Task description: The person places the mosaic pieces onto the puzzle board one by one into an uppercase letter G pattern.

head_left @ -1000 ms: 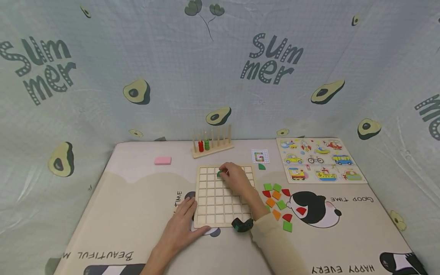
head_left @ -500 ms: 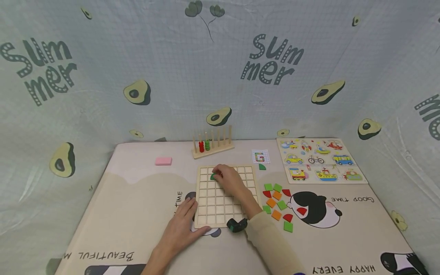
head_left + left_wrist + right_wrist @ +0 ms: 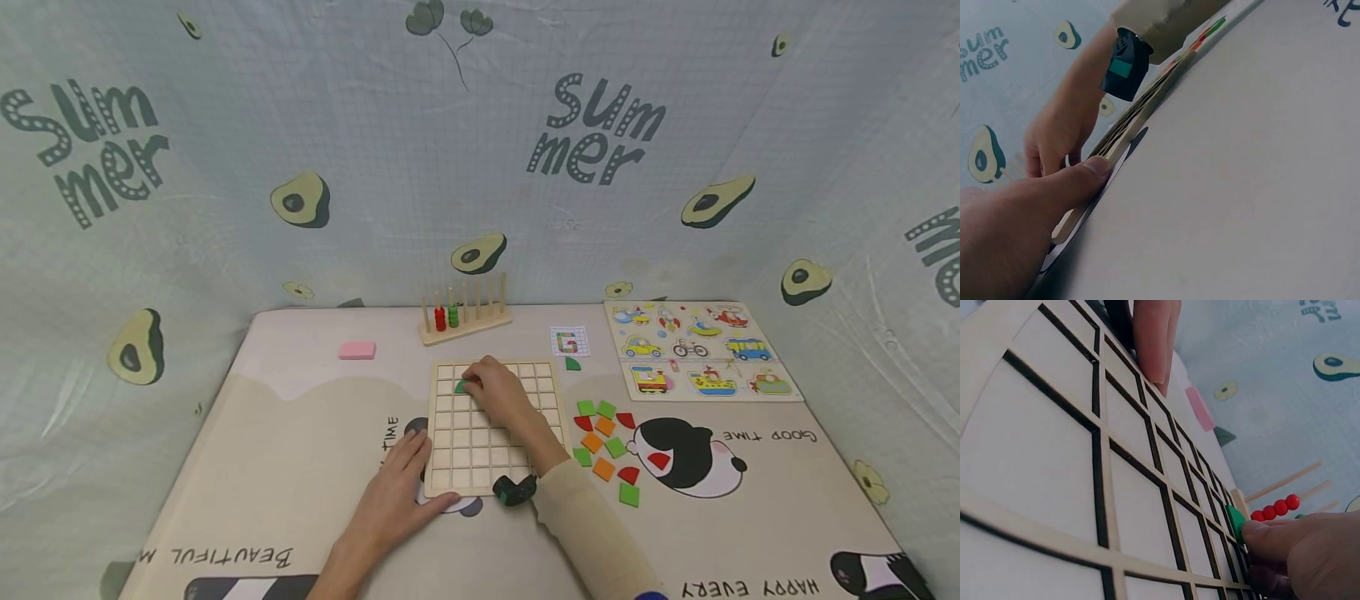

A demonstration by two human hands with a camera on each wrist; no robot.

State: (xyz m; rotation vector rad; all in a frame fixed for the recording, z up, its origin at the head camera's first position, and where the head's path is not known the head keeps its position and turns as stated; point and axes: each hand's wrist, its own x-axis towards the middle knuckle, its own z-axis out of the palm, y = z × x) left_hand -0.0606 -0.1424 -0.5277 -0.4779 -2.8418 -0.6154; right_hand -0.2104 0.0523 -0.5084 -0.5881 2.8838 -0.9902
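A pale wooden grid board (image 3: pixel 471 442) lies in front of me, divided into square cells. Near its far left part, my right hand (image 3: pixel 501 394) pinches a green quarter-circle piece (image 3: pixel 461 387); the right wrist view shows that green piece (image 3: pixel 1235 521) between thumb and fingers, at the cells. My left hand (image 3: pixel 393 492) rests along the board's near left corner, thumb at the front edge and fingers by the left side. In the left wrist view, the left thumb (image 3: pixel 1085 181) touches the board's edge. The right fingertips are partly hidden there.
Right of the board lie several green and orange squares (image 3: pixel 603 470) and red quarter-circles (image 3: pixel 628 475). Behind are a pattern card (image 3: pixel 570 342), another green quarter-circle (image 3: pixel 573 364), a peg stand (image 3: pixel 467 326) with beads, a pink block (image 3: pixel 357 351) and a vehicle puzzle board (image 3: pixel 705 363).
My right hand has moved left across the board with the green quarter-circle piece, then shifted only slightly over the last half second. My left hand has stayed at the board's corner.
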